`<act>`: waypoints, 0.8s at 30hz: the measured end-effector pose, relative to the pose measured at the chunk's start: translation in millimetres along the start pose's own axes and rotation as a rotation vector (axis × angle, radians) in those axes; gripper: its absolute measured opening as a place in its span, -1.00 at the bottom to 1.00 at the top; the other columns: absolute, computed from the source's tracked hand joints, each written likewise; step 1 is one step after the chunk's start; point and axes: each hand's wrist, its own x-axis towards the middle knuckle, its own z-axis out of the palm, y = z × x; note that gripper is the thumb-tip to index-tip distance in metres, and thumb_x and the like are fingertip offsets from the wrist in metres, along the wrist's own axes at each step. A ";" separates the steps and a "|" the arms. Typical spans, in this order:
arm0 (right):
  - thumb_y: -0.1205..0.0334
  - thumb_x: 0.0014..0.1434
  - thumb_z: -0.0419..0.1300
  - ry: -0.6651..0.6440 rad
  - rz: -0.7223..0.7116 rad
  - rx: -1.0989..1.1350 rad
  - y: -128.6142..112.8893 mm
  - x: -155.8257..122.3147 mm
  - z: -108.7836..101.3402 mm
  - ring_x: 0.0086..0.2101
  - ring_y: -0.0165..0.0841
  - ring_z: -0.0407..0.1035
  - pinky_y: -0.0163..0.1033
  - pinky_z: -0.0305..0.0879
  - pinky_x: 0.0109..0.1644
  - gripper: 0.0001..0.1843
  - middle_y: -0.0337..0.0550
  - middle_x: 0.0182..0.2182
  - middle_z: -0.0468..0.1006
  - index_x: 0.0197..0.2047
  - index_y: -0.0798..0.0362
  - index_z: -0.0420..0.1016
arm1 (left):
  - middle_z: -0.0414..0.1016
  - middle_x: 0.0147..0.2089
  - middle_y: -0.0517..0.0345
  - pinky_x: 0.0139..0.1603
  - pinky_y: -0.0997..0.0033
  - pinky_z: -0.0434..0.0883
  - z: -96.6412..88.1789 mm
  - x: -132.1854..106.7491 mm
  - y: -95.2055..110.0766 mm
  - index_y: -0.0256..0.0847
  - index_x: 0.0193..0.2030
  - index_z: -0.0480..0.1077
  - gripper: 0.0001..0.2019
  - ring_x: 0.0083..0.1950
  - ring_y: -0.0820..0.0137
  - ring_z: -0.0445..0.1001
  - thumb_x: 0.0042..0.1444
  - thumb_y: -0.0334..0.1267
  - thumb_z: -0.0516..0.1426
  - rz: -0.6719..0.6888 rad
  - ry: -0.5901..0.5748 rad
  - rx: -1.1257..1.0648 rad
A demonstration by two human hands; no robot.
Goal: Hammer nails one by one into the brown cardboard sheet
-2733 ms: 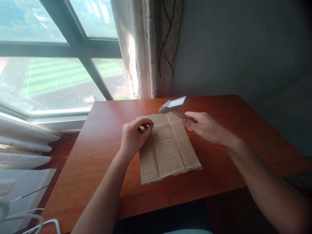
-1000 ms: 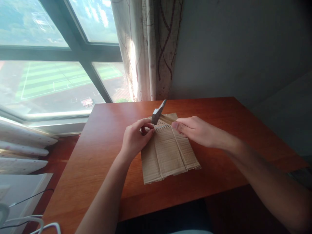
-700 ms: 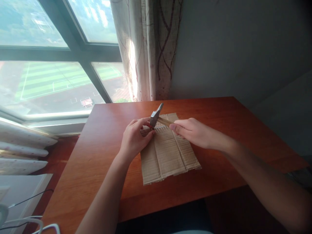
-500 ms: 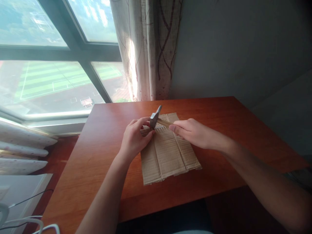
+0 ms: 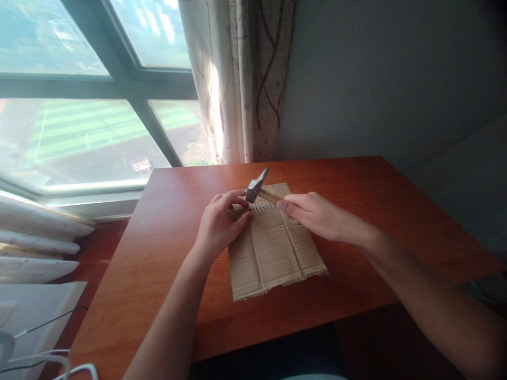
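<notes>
My right hand [image 5: 307, 208] is wrapped round the wooden handle of a hammer [image 5: 257, 186]. The grey metal head is raised just over the far left part of a creased piece of corrugated cardboard [image 5: 277, 253]. Beneath the head, a row of small dark marks, perhaps nails, runs along the cardboard beside a patch dotted with holes. My left hand [image 5: 222, 219] rests at the cardboard's left edge, thumb and fingertips curled together close under the hammer head. Whatever lies between those fingertips is too small to make out.
The cardboard lies on a reddish-brown wooden table [image 5: 158, 264]. Behind it hang a patterned curtain [image 5: 237, 79] and a grey wall; windows stand at the left. White cables [image 5: 51, 359] curl by the table's near left corner.
The hammer head has lifted slightly and shifted a little right, away from my left fingertips. My left hand and the cardboard have stayed in place.
</notes>
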 end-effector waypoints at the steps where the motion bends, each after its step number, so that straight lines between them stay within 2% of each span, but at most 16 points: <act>1: -0.29 0.36 -0.09 -0.004 0.003 -0.001 0.5 -0.2 0.7 -0.49 -0.44 0.15 -0.25 -0.02 -0.39 -0.41 -0.31 -0.54 0.25 -0.47 0.03 0.17 | 0.61 -0.19 0.20 -0.09 0.28 0.48 -0.1 0.1 0.3 -0.08 -0.02 0.48 -0.68 -0.15 0.32 0.48 0.05 -0.36 0.28 -0.002 0.002 -0.001; 10: -0.24 0.38 -0.06 -0.050 0.002 -0.027 -1.2 1.9 7.5 -0.50 -0.46 0.13 -0.26 -0.03 -0.40 -0.42 -0.33 -0.56 0.22 -0.48 0.03 0.14 | 0.60 -0.17 0.16 -0.14 0.31 0.48 0.6 -0.3 -1.0 -0.09 -0.05 0.50 -0.71 -0.18 0.33 0.49 0.05 -0.35 0.28 -0.012 0.011 -0.010; 13: -0.24 0.38 -0.04 -0.023 -0.016 0.007 2.9 1.9 6.8 -0.49 -0.46 0.14 -0.26 -0.01 -0.39 -0.43 -0.32 -0.54 0.23 -0.47 0.04 0.17 | 0.61 -0.16 0.17 -0.12 0.31 0.47 0.6 0.1 -1.6 -0.08 -0.04 0.50 -0.70 -0.17 0.33 0.49 0.05 -0.36 0.28 -0.003 0.002 -0.018; 16: -0.24 0.35 0.01 0.062 -0.026 0.159 10.4 0.1 4.6 -0.51 -0.48 0.11 -0.28 0.01 -0.42 -0.46 -0.33 -0.54 0.21 -0.44 0.04 0.21 | 0.63 -0.15 0.18 -0.08 0.28 0.48 0.5 0.1 -1.9 -0.07 0.01 0.48 -0.67 -0.12 0.31 0.49 0.08 -0.34 0.27 -0.005 -0.015 -0.019; 20: -0.20 0.32 0.08 0.125 0.029 0.537 21.0 -6.7 -1.4 -0.59 -0.53 -0.02 -0.33 -0.06 -0.54 -0.57 -0.41 -0.55 0.13 -0.29 0.02 0.25 | 0.65 -0.15 0.16 -0.07 0.26 0.49 0.6 -0.5 -0.8 -0.09 -0.02 0.48 -0.70 -0.10 0.30 0.50 0.08 -0.33 0.27 -0.023 -0.012 -0.031; 24: -0.11 0.23 0.22 0.203 0.025 0.697 36.3 -15.7 -8.4 -0.59 -0.51 0.08 -0.33 0.04 -0.56 -0.63 -0.41 -0.55 0.18 -0.19 0.02 0.28 | 0.65 -0.16 0.15 -0.06 0.24 0.51 0.2 -0.8 1.9 -0.10 -0.05 0.49 -0.74 -0.12 0.31 0.51 0.08 -0.33 0.27 -0.027 -0.006 -0.033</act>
